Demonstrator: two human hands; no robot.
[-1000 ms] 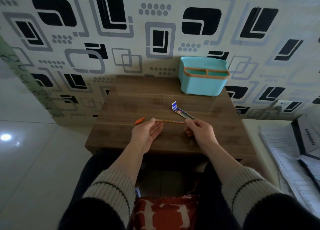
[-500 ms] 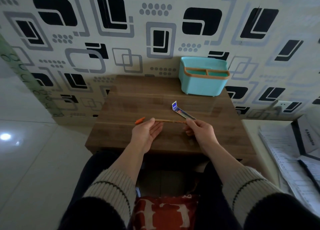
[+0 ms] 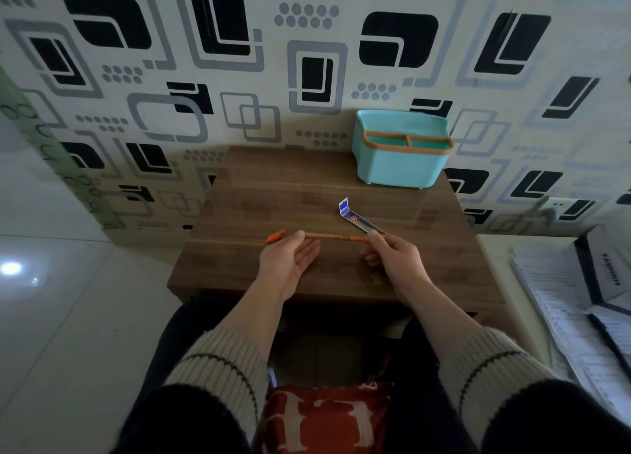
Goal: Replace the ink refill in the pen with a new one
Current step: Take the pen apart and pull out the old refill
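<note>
Held level just above a small wooden table point(image 3: 239, 248): one slim orange pen point(image 3: 336, 237), gripped at both ends. Left hand point(image 3: 290, 262) palm-up and half open, thumb and forefinger pinching the left end, remaining fingers spread loose. Right hand point(image 3: 392, 255) curled closed around the right end, thumb on top. Just left of the left hand, an orange cap point(image 3: 275, 236); whether lying on the table or touching the pen, impossible to tell. Behind the right hand, angled toward the back of the table, a narrow clear packet point(image 3: 355, 218) with a blue header card, presumably holding the new refill; near end hidden by the right knuckles, so contact with the hand unclear.

Step in hand, by the look of it: opening the barrel, task barely begun. Best done with the left pinch kept fixed and the right end twisted or drawn straight along the pen's axis, never bent; kept low over the table so that any small part dropping out lands in reach.

Count: one pen, one cap, one packet, two hands. Also one teal caddy point(image 3: 403, 163) with two front compartments, against the patterned wall at the back right, well apart from the work.
</note>
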